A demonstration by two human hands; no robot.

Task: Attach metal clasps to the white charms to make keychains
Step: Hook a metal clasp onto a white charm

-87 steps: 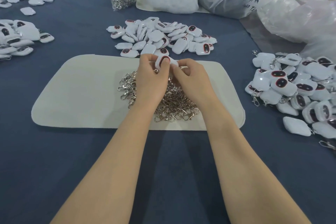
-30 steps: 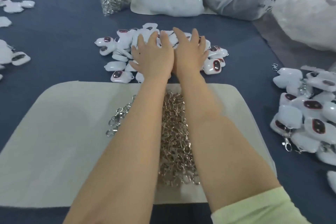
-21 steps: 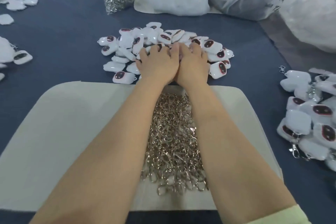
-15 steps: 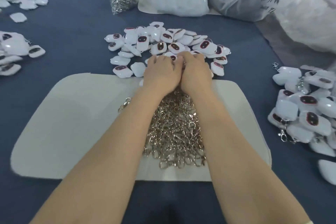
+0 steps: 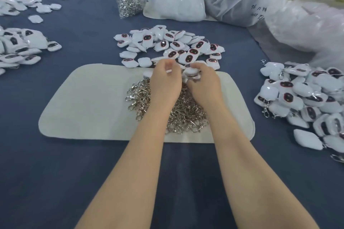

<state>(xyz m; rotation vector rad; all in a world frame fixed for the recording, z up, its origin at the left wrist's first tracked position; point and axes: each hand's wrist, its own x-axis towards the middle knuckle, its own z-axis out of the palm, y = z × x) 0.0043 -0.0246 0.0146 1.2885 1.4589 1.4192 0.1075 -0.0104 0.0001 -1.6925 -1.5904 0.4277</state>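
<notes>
Loose white charms with dark red-rimmed faces lie in a pile (image 5: 171, 46) on the blue cloth beyond a cream mat (image 5: 93, 102). A heap of metal clasps (image 5: 184, 115) sits on the mat under my wrists. My right hand (image 5: 203, 83) is at the mat's far edge, fingers curled round a small stack of white charms (image 5: 191, 72). My left hand (image 5: 165, 83) is right beside it with curled fingers, and a white charm edge (image 5: 169, 71) shows between them. The fingertips are blurred.
Charms with clasps attached are heaped at the right (image 5: 301, 95). More white charms lie at the left (image 5: 20, 46). At the back stand a clear bag of clasps (image 5: 128, 3) and big white plastic bags (image 5: 176, 3).
Both hands reached flat over the charm pile, raked charms back toward the mat, and now curl round charms at the mat's far edge. The pile has spread nearer.
</notes>
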